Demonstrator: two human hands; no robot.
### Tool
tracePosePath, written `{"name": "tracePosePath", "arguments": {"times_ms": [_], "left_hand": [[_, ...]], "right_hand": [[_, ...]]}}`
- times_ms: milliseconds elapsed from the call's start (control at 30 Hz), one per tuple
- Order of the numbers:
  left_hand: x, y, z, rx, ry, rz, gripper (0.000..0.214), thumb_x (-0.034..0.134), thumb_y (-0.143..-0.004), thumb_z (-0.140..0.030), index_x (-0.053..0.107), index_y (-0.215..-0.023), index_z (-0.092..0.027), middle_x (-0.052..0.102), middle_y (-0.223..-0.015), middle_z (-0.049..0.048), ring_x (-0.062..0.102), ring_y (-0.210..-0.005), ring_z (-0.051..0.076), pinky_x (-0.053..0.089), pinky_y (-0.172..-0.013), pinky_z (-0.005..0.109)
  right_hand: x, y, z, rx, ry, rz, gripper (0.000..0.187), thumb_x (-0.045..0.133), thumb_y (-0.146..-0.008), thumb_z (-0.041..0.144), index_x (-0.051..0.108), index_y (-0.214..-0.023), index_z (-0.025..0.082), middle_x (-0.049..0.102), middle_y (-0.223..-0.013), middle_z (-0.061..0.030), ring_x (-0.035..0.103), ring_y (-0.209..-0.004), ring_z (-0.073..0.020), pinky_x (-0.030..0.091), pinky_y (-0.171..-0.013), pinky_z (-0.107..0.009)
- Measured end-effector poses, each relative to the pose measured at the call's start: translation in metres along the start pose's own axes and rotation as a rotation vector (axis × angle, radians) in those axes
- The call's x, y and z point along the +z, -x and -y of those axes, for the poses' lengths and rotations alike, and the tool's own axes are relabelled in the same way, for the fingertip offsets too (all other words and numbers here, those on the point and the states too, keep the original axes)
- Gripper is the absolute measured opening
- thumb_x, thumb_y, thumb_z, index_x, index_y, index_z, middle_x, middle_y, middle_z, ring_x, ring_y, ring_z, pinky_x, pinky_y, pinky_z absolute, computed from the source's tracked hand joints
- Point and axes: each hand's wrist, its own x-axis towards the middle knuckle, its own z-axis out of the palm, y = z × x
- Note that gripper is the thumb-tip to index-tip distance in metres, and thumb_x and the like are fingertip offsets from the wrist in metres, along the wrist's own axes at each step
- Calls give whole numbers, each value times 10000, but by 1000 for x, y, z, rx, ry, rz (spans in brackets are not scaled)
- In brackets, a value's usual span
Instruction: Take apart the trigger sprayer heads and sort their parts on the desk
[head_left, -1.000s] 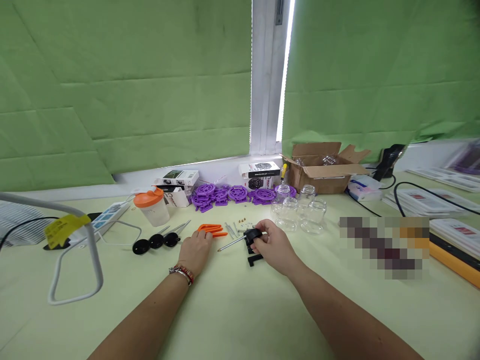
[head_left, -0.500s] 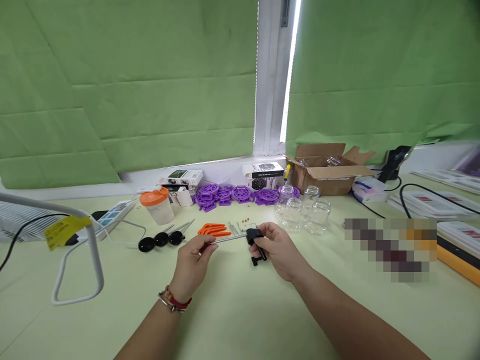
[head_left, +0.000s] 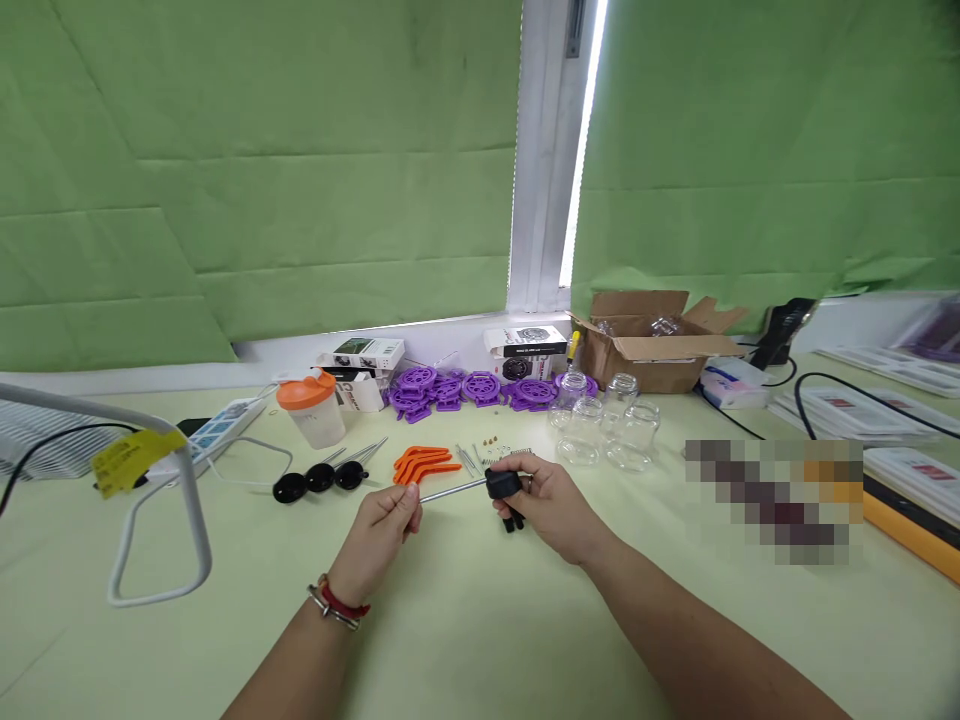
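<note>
Left hand [head_left: 379,535] pinches the near end of the metal rod [head_left: 450,489], grip closed on it. Right hand [head_left: 544,500] clamps the black part [head_left: 504,487] at the rod's far end (both raised just above the table [head_left: 480,640]).

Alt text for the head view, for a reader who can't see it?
Left hand pinches one end of a thin metal rod; right hand grips a black plastic part at its other end. Orange pieces and clear jars sit behind.

At the table's [head_left: 480,640] middle, the rod [head_left: 450,489] runs from my left hand [head_left: 379,530] to the fitting [head_left: 502,484] in my right hand [head_left: 544,505]. Behind it lie bent pieces [head_left: 421,464]. Wheels [head_left: 465,388] line the back edge, with jars [head_left: 604,432] to their right and a box [head_left: 645,348] behind the jars.
</note>
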Motion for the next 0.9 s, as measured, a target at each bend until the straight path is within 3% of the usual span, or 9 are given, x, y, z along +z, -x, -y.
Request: {"name": "tracePosePath", "arguments": {"times_ms": [67,167,233,367,467,600,800,900], "left_hand": [[6,-1,-1,-83,202,6,404,377,-860,-505,487,-640,-183,477,-564,-11,401,-484,102,351,-485,239],[10,-4,2,-74,353,-49,279,561,-769,-459,500,-836,-196,500,-632,-39,434,-510,92,376,-496,223],[10,-6,4,-92,348,-53,280,615,-726,-438,492,-783,-192,468,-583,-62,418,-484,79,359,-478,209],[13,-6,6,-246,351,-54,390,519,-772,-524,415,-598,-190,380,-465,-79,304,-371,52,239,-388,200],[15,-5,8,-279,402,-41,390,489,-785,-537,450,-626,-183,433,-486,-62,325,-363,53,235,-378,205],[15,-6,11,-185,458,0,313,627,-712,-438,513,-843,-177,501,-574,-67,408,-421,61,322,-417,196],[11,-6,9,-290,420,-11,368,557,-744,-506,484,-625,-165,472,-470,-61,346,-359,49,244,-371,184],[10,-5,8,-361,459,-14,416,527,-755,-543,464,-575,-174,430,-415,-60,333,-361,60,228,-364,187]], "right_hand": [[-1,0,-2,11,19,-28,325,668,-678,275,579,-971,168,619,-690,-1,600,-603,-127,483,-635,-299],[-2,-1,-6,70,36,-57,336,637,-697,287,564,-1001,164,631,-632,-2,606,-567,-138,486,-616,-306],[-1,-1,-7,85,36,-59,325,627,-702,293,557,-992,165,638,-613,-2,603,-543,-136,483,-601,-300],[4,1,-8,64,15,-48,312,636,-697,286,545,-974,173,647,-615,2,599,-547,-126,477,-608,-285],[7,2,-10,43,29,-59,311,631,-709,291,536,-981,173,648,-623,-2,602,-560,-129,465,-599,-276],[9,2,-13,35,57,-104,325,619,-728,319,533,-1003,168,647,-615,-9,609,-566,-141,451,-575,-271],[11,3,-18,11,70,-68,309,605,-751,310,521,-1014,171,628,-635,-6,617,-597,-148,486,-616,-301],[14,5,-21,-110,110,-41,258,575,-767,256,529,-1011,185,610,-795,-31,619,-636,-136,505,-632,-307]]}}
